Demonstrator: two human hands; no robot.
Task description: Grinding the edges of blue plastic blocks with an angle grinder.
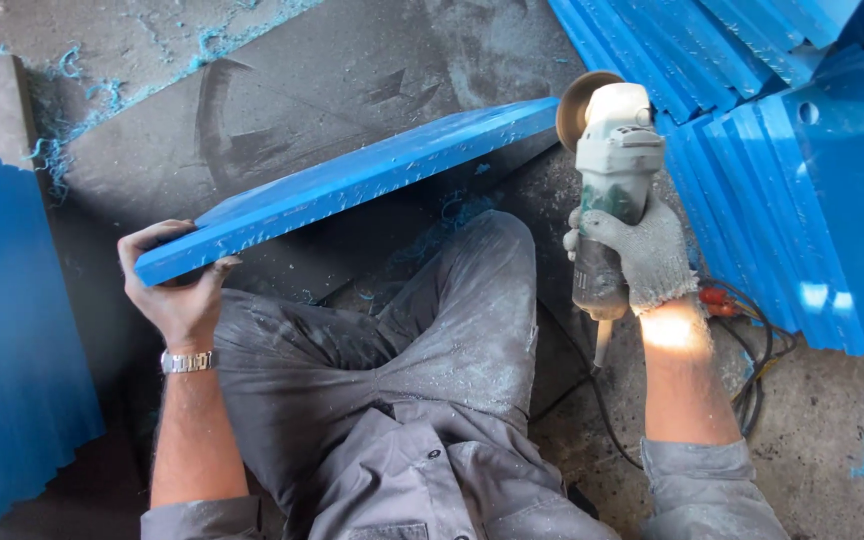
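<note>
- A blue plastic panel [352, 180] is held tilted over the lap, its near corner gripped by the bare left hand [177, 290], thumb under the edge and fingers curled over the top; held this way, the long edge is raised and turned toward the tool.
- The far end of the panel appears to rest on the dark floor slab [282, 90], so the weight seems to be shared between slab and hand.
- An angle grinder [607, 170] is clasped around its body by the right hand [642, 255], which is covered by a grey knitted glove [652, 250]; the fingers are wrapped tightly about the housing.
- The grinder's disc [577, 100] is kept just at the far end of the panel's edge; whether it touches cannot be told.
- A wristwatch [187, 361] is worn on the left wrist.
- The grinder's cable [752, 370] is trailed behind the right forearm, away from the disc.
- Further blue panels [812, 180] are stacked leaning at the right, and another blue stack [12, 350] stands at the left, both within arm's reach.
- Blue shavings [82, 100] are scattered over the floor, and the grey trousers [432, 340] are dusted with them.
</note>
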